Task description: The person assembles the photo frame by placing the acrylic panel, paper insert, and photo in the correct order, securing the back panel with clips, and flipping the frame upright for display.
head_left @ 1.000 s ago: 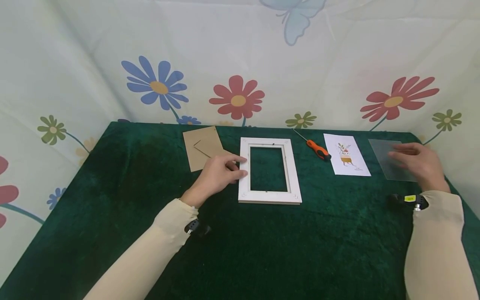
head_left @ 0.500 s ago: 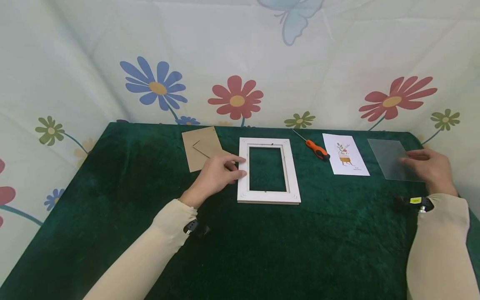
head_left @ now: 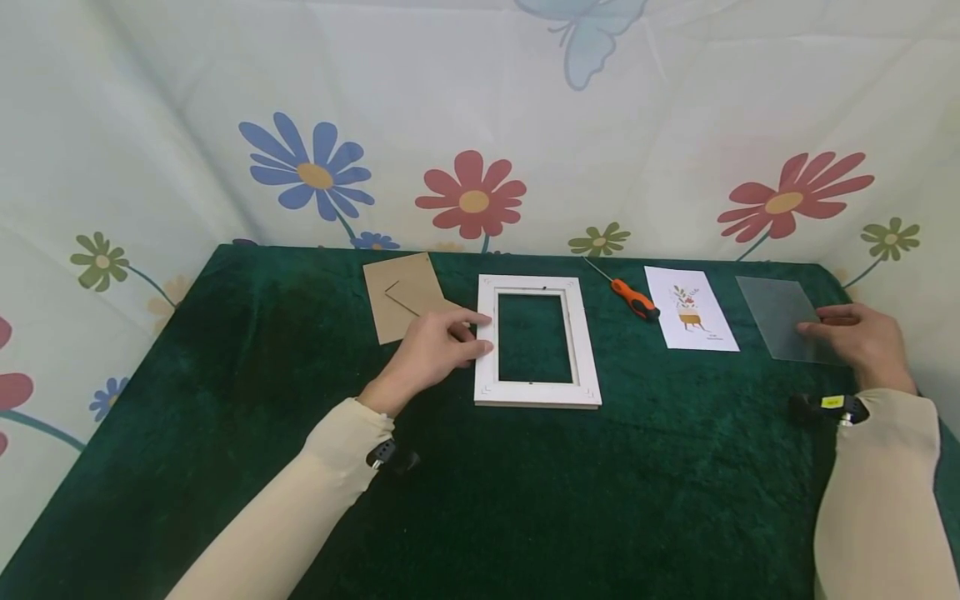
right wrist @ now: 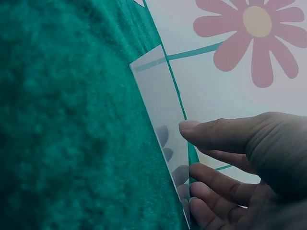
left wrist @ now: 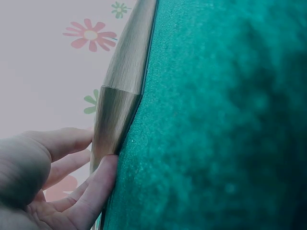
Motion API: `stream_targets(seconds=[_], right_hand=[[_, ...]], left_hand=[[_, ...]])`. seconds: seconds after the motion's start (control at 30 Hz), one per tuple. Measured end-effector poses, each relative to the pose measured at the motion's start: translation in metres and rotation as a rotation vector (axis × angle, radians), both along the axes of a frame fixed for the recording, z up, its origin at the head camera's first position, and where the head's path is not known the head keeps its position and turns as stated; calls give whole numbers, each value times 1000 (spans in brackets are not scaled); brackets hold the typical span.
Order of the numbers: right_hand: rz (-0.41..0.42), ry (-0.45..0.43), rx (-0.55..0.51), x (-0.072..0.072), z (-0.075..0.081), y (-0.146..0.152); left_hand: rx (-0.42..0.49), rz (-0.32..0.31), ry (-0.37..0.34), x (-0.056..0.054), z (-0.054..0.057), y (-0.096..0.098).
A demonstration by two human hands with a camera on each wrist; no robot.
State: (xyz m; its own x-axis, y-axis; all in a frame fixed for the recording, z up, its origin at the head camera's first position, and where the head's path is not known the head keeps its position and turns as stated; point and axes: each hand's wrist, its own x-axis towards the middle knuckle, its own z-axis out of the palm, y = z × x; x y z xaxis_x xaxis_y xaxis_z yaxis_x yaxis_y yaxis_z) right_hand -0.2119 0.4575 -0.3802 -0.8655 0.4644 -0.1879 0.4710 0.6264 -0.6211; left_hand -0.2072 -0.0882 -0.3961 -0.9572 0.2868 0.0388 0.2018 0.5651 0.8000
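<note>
A white picture frame (head_left: 538,392) lies on the green cloth in the head view, its opening showing cloth. My left hand (head_left: 438,346) holds the frame's left side, thumb and fingers at its edge; the left wrist view shows its wood-grained side (left wrist: 112,120) against the fingertips. At the right lies a clear sheet (head_left: 776,312). My right hand (head_left: 862,337) is at that sheet's right edge, thumb over it and fingertips right at the edge. In the right wrist view the sheet (right wrist: 158,105) mirrors the fingers, and the thumb stands apart from them.
Brown backing board (head_left: 390,304) with a folding stand lies behind the left hand. An orange-handled screwdriver (head_left: 633,298) and a white card (head_left: 675,292) printed with a plant lie between frame and sheet. A flowered curtain (head_left: 600,125) stands behind the cloth (head_left: 525,500).
My right hand has moved right from above the clear sheet to its right edge, then its fingers shifted slightly there. The left hand and the frame have stayed in place.
</note>
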Motion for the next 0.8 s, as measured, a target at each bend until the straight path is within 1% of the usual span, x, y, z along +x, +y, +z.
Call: stream_targets(seconds=[0.2, 0.43, 0.7, 0.8], right_hand=[[1, -61, -14, 0, 1, 2], [-6, -122, -25, -2, 2, 5], [1, -154, -53, -3, 4, 9], [-30, -139, -68, -1, 5, 7]], left_hand=[[2, 0, 9, 0, 0, 0], [9, -3, -1, 1, 1, 0], [14, -7, 3, 1, 2, 0], [15, -8, 0, 1, 2, 0]])
